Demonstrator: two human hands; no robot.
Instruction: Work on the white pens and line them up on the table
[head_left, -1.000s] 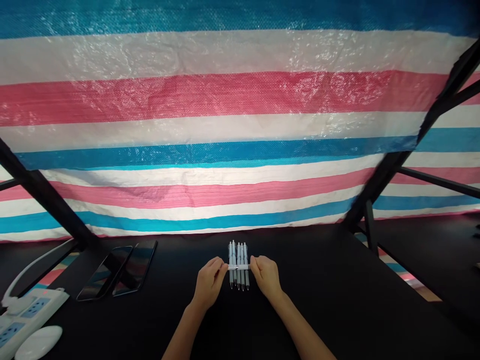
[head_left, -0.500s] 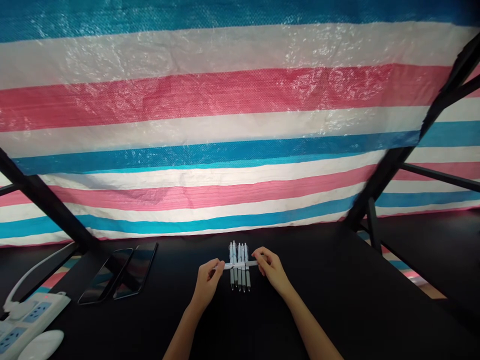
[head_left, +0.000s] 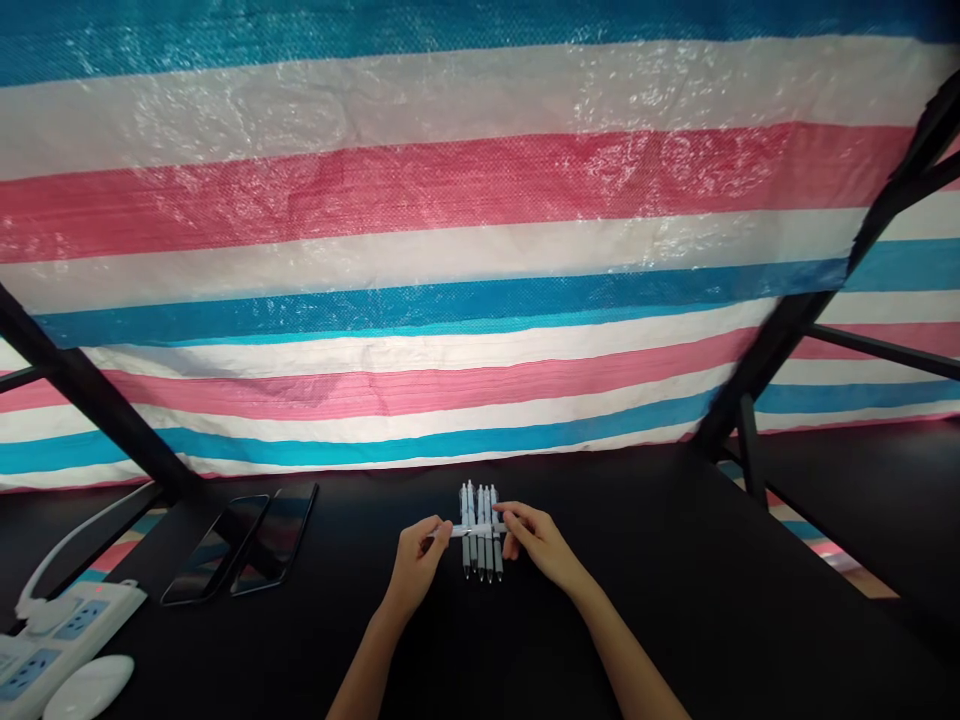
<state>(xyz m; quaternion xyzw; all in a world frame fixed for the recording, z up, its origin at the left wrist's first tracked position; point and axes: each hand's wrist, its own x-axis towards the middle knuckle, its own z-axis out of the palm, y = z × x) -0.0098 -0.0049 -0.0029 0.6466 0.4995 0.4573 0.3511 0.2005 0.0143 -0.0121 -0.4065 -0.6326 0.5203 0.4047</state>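
Observation:
Several pens (head_left: 481, 555), white above with grey grips below, lie side by side on the black table, their tips toward me. One more pen (head_left: 472, 531), white with a greyish right end, is held crosswise over the row. My left hand (head_left: 417, 560) is closed, pinching the left end of this pen between thumb and fingers. At its right end, the thumb and fingers of my right hand (head_left: 541, 545) close on the pen and hide its tip. Whether the crosswise pen rests on the others I cannot tell.
Two dark phone-like slabs (head_left: 274, 545) lie to the left on the black table (head_left: 315, 650). A white power strip (head_left: 71, 630) with a plugged cable and a white computer mouse (head_left: 90, 688) sit at the lower left. Black frame bars (head_left: 739, 395) and a striped tarp (head_left: 450, 380) stand behind.
My right hand has moved slightly left along the crosswise pen, covering more of its greyish end. My left hand keeps its hold. The view has shifted slightly.

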